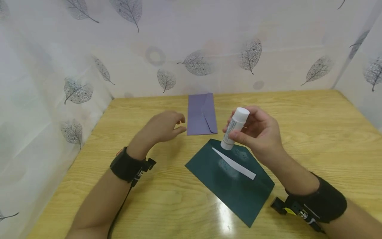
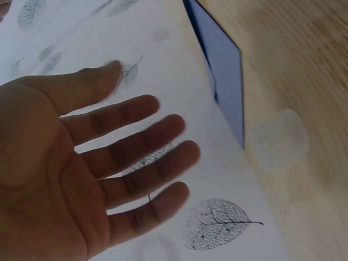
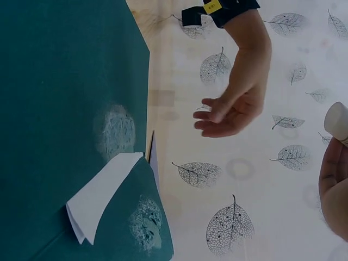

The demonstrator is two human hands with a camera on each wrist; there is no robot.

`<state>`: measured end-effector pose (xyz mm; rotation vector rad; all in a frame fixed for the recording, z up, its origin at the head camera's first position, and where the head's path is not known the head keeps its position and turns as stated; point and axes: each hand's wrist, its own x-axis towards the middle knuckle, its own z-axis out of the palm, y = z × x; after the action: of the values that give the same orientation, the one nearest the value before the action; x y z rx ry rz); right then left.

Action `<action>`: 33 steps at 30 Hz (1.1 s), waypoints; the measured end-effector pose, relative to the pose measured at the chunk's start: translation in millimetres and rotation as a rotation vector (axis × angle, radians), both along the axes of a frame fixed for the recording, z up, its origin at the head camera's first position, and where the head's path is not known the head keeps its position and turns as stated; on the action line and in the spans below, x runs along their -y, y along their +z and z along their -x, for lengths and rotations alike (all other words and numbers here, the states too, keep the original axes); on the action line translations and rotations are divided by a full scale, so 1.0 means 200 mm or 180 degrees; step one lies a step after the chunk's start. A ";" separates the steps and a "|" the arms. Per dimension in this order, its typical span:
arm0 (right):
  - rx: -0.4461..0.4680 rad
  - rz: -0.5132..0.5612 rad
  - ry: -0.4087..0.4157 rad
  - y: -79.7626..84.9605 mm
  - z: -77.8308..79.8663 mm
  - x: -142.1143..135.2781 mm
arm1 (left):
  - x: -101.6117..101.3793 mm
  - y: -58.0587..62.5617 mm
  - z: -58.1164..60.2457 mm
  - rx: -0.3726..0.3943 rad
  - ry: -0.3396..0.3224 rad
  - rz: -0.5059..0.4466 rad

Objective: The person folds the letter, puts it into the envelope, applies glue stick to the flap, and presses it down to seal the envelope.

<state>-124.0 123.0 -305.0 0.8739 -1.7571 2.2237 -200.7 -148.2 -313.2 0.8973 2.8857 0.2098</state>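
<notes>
My right hand (image 1: 262,136) grips a white glue stick (image 1: 235,127), its white end up and tilted to the right, above a dark green envelope (image 1: 221,181). Whitish smears (image 3: 118,130) mark the green surface, with a narrow white strip of paper (image 1: 235,164) lying between them. To the left, my left hand (image 1: 164,127) holds nothing; its fingers are relaxed and spread in the left wrist view. Fingertips reach close to the left side of a purple envelope (image 1: 197,114), whose flap lies folded over at the right.
The wood-grain table (image 1: 313,139) runs back to a pale curtain (image 1: 215,39) printed with grey leaves, which also hangs at both sides. A whitish translucent patch (image 2: 280,140) shows on the table near the purple envelope. Both wrists wear black camera bands.
</notes>
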 end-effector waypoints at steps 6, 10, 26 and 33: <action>0.0048 -0.0065 -0.0055 -0.01 0.00 0.00 | 0.03 -0.05 0.03 0.0285 0.0181 0.0577; 0.0075 -0.0075 -0.0055 -0.01 0.00 0.00 | 0.05 -0.08 0.04 0.0460 0.0338 0.0721; 0.0077 -0.0244 -0.0153 -0.01 0.00 -0.01 | 0.06 -0.15 0.10 0.0448 0.0395 0.0551; 0.0104 -0.0328 -0.0193 -0.02 0.00 -0.01 | 0.05 -0.11 0.09 0.0275 0.0350 0.0194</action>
<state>-123.8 125.9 -308.4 0.7973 -1.9014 2.1384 -218.0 -158.6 -336.2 0.7026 2.8468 0.1650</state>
